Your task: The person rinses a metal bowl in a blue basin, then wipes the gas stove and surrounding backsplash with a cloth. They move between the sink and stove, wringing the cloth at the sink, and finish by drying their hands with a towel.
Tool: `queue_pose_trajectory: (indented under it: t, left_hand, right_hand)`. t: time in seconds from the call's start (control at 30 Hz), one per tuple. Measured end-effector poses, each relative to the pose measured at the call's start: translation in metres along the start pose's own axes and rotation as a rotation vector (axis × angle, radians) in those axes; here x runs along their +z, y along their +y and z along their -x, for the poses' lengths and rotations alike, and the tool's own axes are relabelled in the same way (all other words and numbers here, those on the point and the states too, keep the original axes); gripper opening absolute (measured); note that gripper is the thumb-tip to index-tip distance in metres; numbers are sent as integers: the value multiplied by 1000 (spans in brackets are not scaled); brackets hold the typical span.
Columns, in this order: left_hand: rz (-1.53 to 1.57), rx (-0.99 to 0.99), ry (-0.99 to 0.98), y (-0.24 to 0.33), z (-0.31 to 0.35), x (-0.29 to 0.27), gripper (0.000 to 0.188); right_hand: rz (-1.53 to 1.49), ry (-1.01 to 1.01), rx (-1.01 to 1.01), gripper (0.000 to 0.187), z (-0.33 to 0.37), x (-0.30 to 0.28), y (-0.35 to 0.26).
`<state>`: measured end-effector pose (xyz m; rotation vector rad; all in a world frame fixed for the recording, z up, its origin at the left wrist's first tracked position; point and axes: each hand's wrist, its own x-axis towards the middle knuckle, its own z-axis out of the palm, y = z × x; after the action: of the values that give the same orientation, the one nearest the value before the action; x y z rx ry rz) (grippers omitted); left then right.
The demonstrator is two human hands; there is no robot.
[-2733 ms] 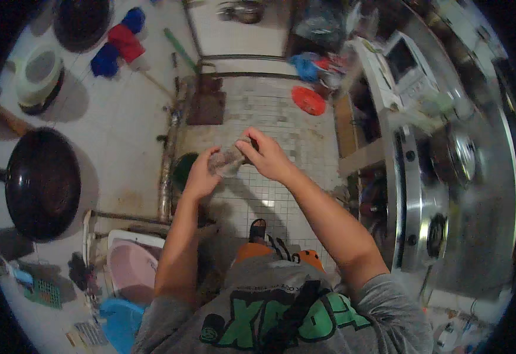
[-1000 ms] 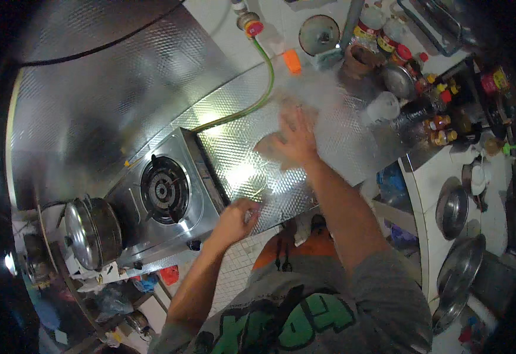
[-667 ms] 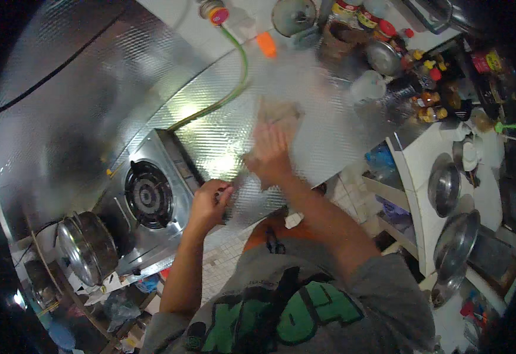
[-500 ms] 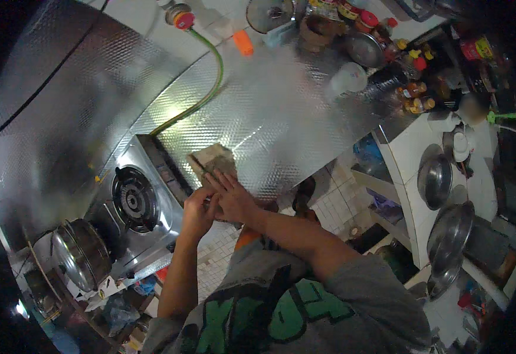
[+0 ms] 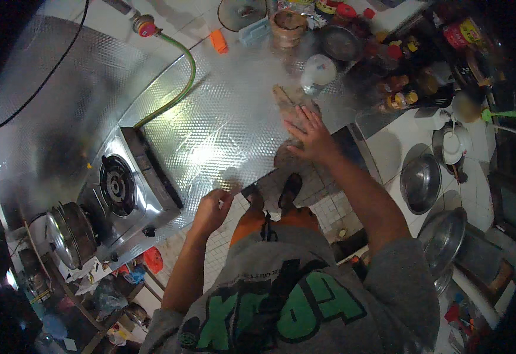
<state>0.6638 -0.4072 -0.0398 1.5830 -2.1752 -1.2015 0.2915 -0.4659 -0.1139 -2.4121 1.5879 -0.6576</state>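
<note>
My right hand (image 5: 310, 134) lies flat with its fingers spread on a beige-brown cloth (image 5: 285, 99). The cloth rests on the silver embossed counter covering (image 5: 228, 112), just below a white round container (image 5: 318, 72). Part of the cloth is hidden under my fingers. My left hand (image 5: 212, 210) is apart from it, at the counter's front edge to the right of the gas stove (image 5: 146, 189). Its fingers are curled in, and nothing shows between them.
A green hose (image 5: 193, 65) runs from a red-capped regulator (image 5: 146, 27) to the stove. A lidded pot (image 5: 69, 233) stands at left. Bottles and jars (image 5: 399, 100), a clay pot (image 5: 287, 28) and an orange object (image 5: 218, 42) line the back. Metal basins (image 5: 421, 184) sit at right.
My right hand and the cloth have moved right and away across the counter, toward the white container. My left hand has come apart from them and stays near the front edge.
</note>
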Motion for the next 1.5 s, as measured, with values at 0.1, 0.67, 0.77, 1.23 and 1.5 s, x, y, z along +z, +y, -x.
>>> queue_pose_trajectory:
  t: [0.1,0.67,0.77,1.23,1.5]
  left_hand:
    - [40,-49,44,33,-17,8,12]
    - [-93,-372,305,207,-332,150,92]
    - [-147,-361,415,185,-356,144,80]
    - [-49,-78,383,39,-65,88,14]
    - [63,-431,423,-13,127,70,19]
  right_hand:
    - [-6,117,-4,64,-1,29,-28]
    - [-165,-109,170,69,41,36,-21]
    - [-155,66,179,64,43,-7,14]
    - [74,242,273,75,23,-48,99]
    - [382,128,276,72,23,-12,53]
